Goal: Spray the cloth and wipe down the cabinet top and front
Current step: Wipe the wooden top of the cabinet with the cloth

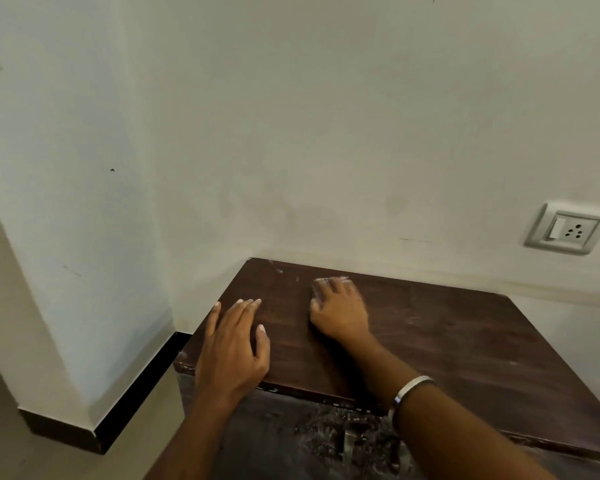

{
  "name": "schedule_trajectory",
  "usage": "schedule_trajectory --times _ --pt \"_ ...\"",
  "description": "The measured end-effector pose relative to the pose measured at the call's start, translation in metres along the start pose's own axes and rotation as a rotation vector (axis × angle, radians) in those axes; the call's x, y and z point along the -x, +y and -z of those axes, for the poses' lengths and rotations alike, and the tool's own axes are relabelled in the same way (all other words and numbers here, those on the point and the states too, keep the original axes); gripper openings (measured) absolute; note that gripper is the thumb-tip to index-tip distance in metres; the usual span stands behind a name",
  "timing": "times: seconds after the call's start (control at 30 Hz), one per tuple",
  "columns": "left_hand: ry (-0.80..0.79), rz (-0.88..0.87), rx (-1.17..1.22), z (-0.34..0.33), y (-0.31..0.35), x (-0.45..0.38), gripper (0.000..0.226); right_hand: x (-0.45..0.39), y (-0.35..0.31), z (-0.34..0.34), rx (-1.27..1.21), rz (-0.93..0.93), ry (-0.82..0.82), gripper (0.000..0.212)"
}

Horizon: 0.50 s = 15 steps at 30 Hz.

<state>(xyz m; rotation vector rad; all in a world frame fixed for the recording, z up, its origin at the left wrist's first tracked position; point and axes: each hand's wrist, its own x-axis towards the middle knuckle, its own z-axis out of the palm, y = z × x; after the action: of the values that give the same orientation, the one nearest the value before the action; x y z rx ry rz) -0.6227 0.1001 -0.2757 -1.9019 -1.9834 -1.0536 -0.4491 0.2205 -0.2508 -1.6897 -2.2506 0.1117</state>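
The dark brown wooden cabinet top (447,334) fills the lower right and sits in a wall corner. My left hand (234,344) lies flat on the top's near left corner, fingers apart, holding nothing. My right hand (338,311) is further back on the top, slightly blurred, with its fingers curled down. Pale bits of cloth (321,281) show at its fingertips, and the hand hides the rest. A metal bangle (409,388) sits on my right wrist. The cabinet front (291,441) below the edge is dark with whitish smears. No spray bottle is in view.
Pale walls close in behind and to the left of the cabinet. A wall socket with a switch (563,230) is at the right, just above the top. A wall block with a black skirting (136,386) juts out at the left, with beige floor beside it.
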Motion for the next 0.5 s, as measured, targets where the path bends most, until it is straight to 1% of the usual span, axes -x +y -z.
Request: schedule_trajectory --times 0.07,0.13,0.2,0.27,0.33,0.4,0.5 --pt "-0.002 0.000 -0.008 0.000 0.000 0.000 0.053 0.012 -0.031 -0.007 -0.039 0.095 -0.024 0.058" --pt "0.002 0.000 -0.005 0.002 0.001 0.000 0.053 0.022 -0.046 -0.012 -0.059 0.139 -0.034 0.058" --pt "0.002 0.004 0.004 0.003 0.001 0.000 0.053 0.027 -0.043 -0.008 -0.075 0.139 -0.036 0.058" --pt "0.004 0.012 0.015 0.003 0.000 0.000 0.054 0.029 -0.025 -0.002 -0.069 0.120 -0.030 0.057" --pt "0.002 0.029 0.022 0.003 0.000 0.000 0.054 0.034 0.005 0.008 -0.045 0.072 0.003 0.056" --pt "-0.003 0.035 0.019 0.001 0.000 0.001 0.056 0.040 0.044 0.020 -0.013 -0.029 0.043 0.054" --pt "-0.003 0.038 0.015 0.000 -0.001 0.001 0.057 0.049 0.095 0.038 0.022 -0.199 0.037 0.055"
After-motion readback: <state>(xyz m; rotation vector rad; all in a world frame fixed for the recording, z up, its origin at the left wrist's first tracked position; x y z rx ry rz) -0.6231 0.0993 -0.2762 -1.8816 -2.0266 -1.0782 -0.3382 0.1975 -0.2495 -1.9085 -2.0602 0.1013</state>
